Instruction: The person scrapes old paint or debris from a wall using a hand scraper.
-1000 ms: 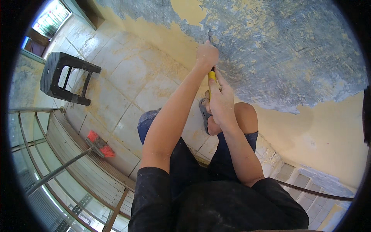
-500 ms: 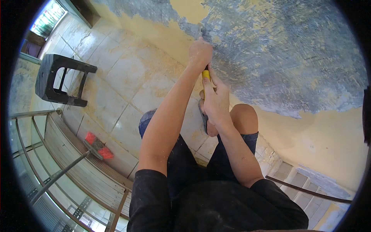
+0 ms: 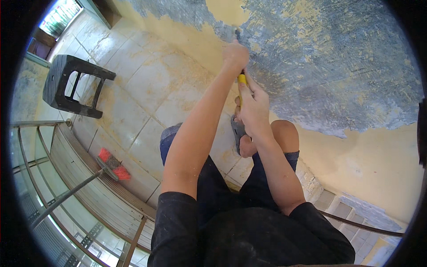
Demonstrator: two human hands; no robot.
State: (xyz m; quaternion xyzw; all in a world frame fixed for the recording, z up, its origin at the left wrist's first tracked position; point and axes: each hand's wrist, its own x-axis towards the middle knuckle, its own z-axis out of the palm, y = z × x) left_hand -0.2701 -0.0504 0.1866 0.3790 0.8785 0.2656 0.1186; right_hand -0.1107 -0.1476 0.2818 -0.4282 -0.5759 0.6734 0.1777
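Two bare hands are holding one yellow-handled tool up by the patchy wall. Left hand is clamping around its front part, index finger reaching toward the edge of a grey patch. Right hand is gripping the yellow handle farther back, just behind the left, thumb lying along it. Tool is pointing wallward; I'm not managing to tell whether its tip is touching, too small and blurred from here. Wall is showing grey where yellow paint is missing, yellow flecks dotting the grey. Person is wearing a black top and dark blue bottoms, knees bending. Grey sandal is showing on one foot, near the right hand. Off to the person's left, a black stool is standing upright on the pale tiled floor, which is carrying yellowish dust. Closer in, a broom with red bristles is resting head down beside some wooden slats, its long handle running toward the glass panes at far left.
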